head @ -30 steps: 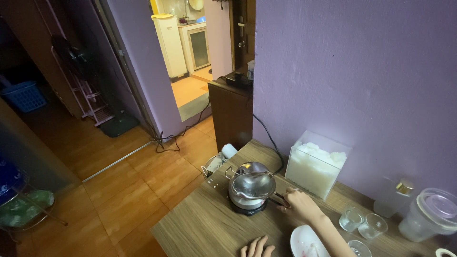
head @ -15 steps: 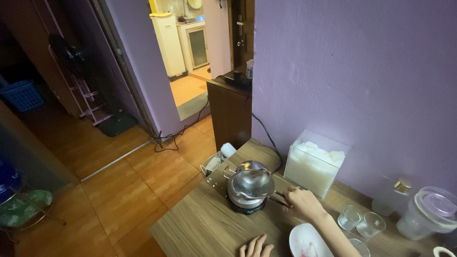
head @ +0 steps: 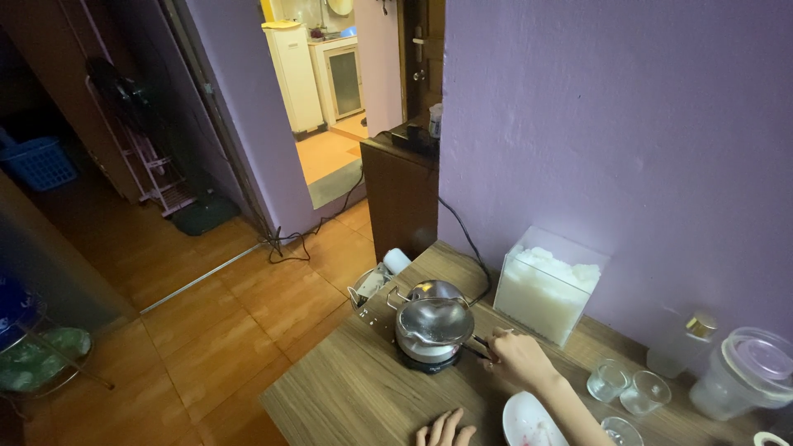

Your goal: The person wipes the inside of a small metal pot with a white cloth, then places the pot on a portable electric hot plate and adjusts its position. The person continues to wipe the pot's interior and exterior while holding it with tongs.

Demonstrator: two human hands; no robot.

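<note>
Pot (head: 434, 324) on burner (head: 427, 360) on table (head: 355, 392), clear box (head: 548, 285) behind right hand (head: 514, 358), glasses (head: 626, 386) right

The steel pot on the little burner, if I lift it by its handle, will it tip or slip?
The steel pot probably tips away from its long side handle, which the right hand touches. Its polished, rounded wall looks slippery. It sits on a small burner, so a push could slide it off.

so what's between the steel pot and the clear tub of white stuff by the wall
In the head view, only bare wooden tabletop and a black cord lie between the steel pot and the clear tub.
</note>
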